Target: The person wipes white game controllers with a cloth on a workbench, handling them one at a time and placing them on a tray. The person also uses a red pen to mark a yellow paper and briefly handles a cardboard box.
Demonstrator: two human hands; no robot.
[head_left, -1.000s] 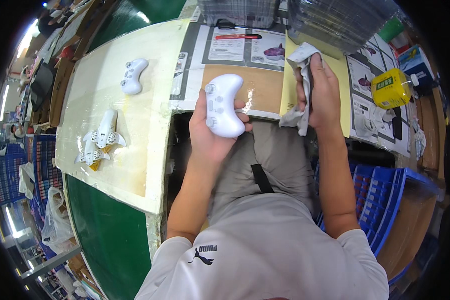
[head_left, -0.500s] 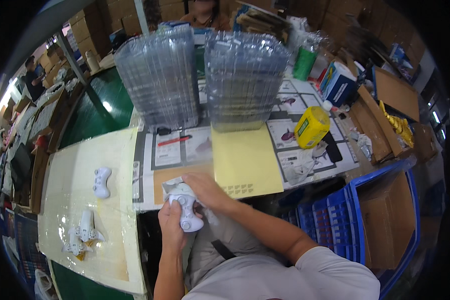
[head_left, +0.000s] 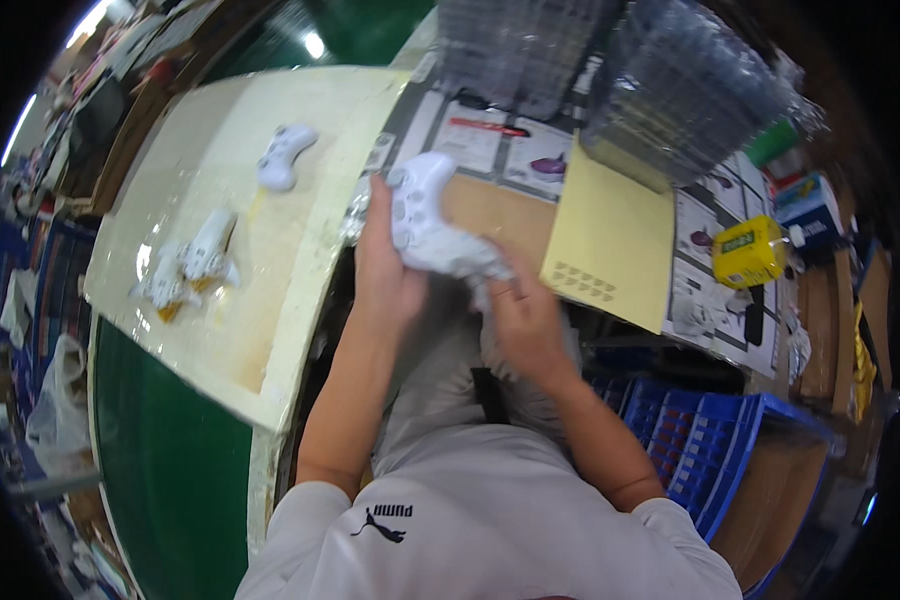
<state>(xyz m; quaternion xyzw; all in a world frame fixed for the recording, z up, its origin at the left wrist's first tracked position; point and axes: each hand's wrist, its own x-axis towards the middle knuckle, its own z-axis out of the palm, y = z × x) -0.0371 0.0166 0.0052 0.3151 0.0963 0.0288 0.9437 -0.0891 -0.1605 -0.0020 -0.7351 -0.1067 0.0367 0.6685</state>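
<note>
My left hand [head_left: 382, 265] grips a white game controller [head_left: 420, 195] from below and the side, holding it tilted above the table's front edge. A crumpled white cloth [head_left: 455, 254] covers the controller's lower grip. My right hand [head_left: 525, 315] is closed on the cloth's trailing end, its fingers partly hidden and slightly blurred. On the pale board to the left lies another white controller [head_left: 286, 157]. Nearer me on that board, white controllers or shells [head_left: 208, 248] rest in a small cluster with yellowish pieces beneath.
Stacks of clear plastic trays [head_left: 685, 95] stand at the back. A yellow sheet [head_left: 610, 250] lies in front of them, with a red pen [head_left: 490, 127] to its left. A yellow bottle [head_left: 750, 252] is at the right. Below sits a blue crate [head_left: 710, 425] beside cardboard.
The view has swung, shifting the table rightward and upward in it. My right hand has moved from the controller's top to its lower right, drawing the cloth along. The left hand still holds the controller.
</note>
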